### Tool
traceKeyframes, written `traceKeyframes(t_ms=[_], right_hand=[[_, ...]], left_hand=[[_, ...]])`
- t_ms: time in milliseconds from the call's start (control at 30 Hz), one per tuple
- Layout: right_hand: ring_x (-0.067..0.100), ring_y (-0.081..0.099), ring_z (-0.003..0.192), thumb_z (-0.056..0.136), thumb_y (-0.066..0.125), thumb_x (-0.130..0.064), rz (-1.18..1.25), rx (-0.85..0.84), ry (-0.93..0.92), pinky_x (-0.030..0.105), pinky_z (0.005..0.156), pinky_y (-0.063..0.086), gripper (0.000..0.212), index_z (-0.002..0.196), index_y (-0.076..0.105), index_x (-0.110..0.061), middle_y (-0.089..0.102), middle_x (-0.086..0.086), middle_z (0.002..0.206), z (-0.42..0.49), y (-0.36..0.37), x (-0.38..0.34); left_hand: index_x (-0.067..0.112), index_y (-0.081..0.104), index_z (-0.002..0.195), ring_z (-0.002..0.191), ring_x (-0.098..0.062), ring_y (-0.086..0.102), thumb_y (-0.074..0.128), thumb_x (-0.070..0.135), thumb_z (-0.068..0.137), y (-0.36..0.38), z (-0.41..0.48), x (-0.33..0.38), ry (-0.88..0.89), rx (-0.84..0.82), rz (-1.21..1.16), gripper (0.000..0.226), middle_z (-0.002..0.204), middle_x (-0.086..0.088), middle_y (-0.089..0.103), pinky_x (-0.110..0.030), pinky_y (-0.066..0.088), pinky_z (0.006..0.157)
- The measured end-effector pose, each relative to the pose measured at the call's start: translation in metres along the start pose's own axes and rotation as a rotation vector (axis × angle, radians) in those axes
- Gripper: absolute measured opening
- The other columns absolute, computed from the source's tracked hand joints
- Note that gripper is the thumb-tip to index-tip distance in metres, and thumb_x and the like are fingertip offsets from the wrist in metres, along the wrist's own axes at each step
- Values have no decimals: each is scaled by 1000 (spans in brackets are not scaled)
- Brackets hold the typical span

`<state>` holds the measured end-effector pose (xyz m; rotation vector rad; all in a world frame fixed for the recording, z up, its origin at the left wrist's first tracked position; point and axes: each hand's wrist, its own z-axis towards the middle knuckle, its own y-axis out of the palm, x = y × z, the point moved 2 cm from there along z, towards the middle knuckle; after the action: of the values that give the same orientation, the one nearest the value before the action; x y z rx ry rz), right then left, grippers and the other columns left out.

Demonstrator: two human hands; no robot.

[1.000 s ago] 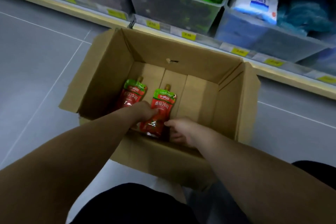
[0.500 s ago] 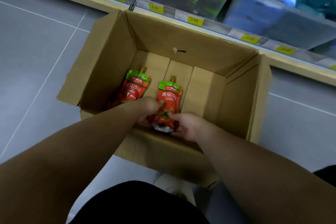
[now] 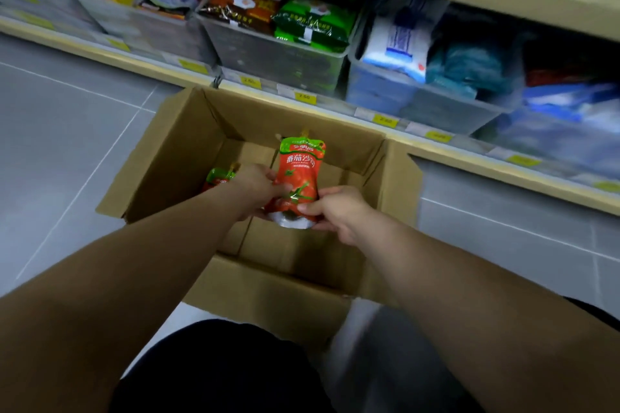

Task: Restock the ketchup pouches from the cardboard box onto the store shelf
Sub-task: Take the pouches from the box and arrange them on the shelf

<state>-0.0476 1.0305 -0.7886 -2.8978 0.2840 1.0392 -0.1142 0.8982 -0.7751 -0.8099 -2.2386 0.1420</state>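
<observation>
An open cardboard box (image 3: 161, 157) stands on the floor in front of the store shelf (image 3: 469, 151). A red ketchup pouch with a green top (image 3: 300, 171) is held upright above the box. My left hand (image 3: 258, 186) grips its lower left side and my right hand (image 3: 339, 208) pinches its lower right corner. A second ketchup pouch (image 3: 218, 178) lies on the box floor to the left, mostly hidden behind my left hand.
The low shelf holds clear bins (image 3: 278, 57) of green, brown and blue-white packets, with yellow price tags (image 3: 303, 96) along its edge. Grey tiled floor (image 3: 67, 131) spreads to the left. My dark-clothed knees are at the bottom.
Both hands have lifted the right-hand pouch up off the box floor and stood it upright. The view has tilted up, showing more of the shelf.
</observation>
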Motion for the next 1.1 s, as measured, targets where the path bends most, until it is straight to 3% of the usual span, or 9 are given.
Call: traceKeyframes(t_ms=[100, 233, 400, 600, 667, 733, 900, 1033, 1100], right_hand=[[19, 64, 77, 66, 78, 4, -15, -1, -42, 29, 60, 54, 36, 92, 58, -10, 63, 4, 85, -27, -28, -16], [20, 62, 83, 66, 76, 8, -46, -30, -98, 28, 58, 51, 52, 111, 54, -9, 63, 5, 92, -63, -68, -36], [26, 59, 110, 66, 74, 11, -116, 50, -222, 43, 95, 50, 68, 127, 52, -5, 62, 11, 122, -95, -136, -56], [26, 63, 101, 65, 78, 2, -350, 164, -442, 41, 92, 51, 55, 116, 60, -7, 67, 10, 110, -128, -227, -81], [23, 63, 91, 66, 77, 1, -384, 217, -537, 26, 75, 55, 48, 111, 62, -7, 68, 10, 103, -140, -261, -87], [19, 60, 82, 67, 77, -3, -469, 312, -643, 18, 60, 46, 43, 106, 63, -10, 67, 7, 95, -152, -289, -95], [25, 60, 87, 71, 71, -8, -528, 518, -833, 25, 70, 40, 34, 105, 63, -11, 67, 11, 100, -179, -359, -116], [32, 58, 94, 75, 65, -9, -553, 722, -935, 35, 74, 45, 31, 106, 62, -12, 65, 12, 101, -192, -406, -138], [33, 54, 103, 77, 62, -6, -557, 820, -992, 36, 83, 42, 35, 113, 60, -9, 63, 14, 108, -194, -421, -149]], left_hand=[[6, 54, 118, 87, -26, 62, 70, 18, 81, 15, -29, 20, 11, 6, -68, 42, 113, -19, 62, -37, 55, 57], [10, 53, 123, 102, -30, 61, 69, 16, 82, 41, -73, 54, 19, 47, -136, 44, 115, -14, 61, -45, 55, 76], [15, 53, 123, 104, -23, 61, 68, 6, 81, 89, -122, 104, 124, 48, -214, 46, 116, -3, 64, -38, 56, 72], [18, 53, 119, 90, -17, 64, 72, 0, 75, 159, -157, 162, 371, 193, -171, 51, 115, -9, 64, -40, 57, 78], [21, 54, 109, 93, -23, 65, 75, 9, 75, 187, -165, 186, 471, 256, -147, 41, 107, -10, 66, -45, 56, 83], [24, 54, 105, 92, -22, 65, 73, 21, 78, 209, -171, 209, 557, 320, -116, 34, 97, -3, 66, -45, 56, 83], [19, 55, 112, 93, -20, 63, 68, 26, 82, 266, -181, 271, 732, 415, -61, 34, 99, -2, 65, -41, 53, 85], [19, 56, 109, 74, -6, 55, 68, 27, 82, 300, -185, 316, 877, 486, -25, 31, 78, 18, 54, -12, 41, 63], [18, 55, 110, 76, -7, 54, 68, 27, 81, 310, -183, 332, 940, 508, -3, 32, 80, 16, 56, -12, 36, 60]])
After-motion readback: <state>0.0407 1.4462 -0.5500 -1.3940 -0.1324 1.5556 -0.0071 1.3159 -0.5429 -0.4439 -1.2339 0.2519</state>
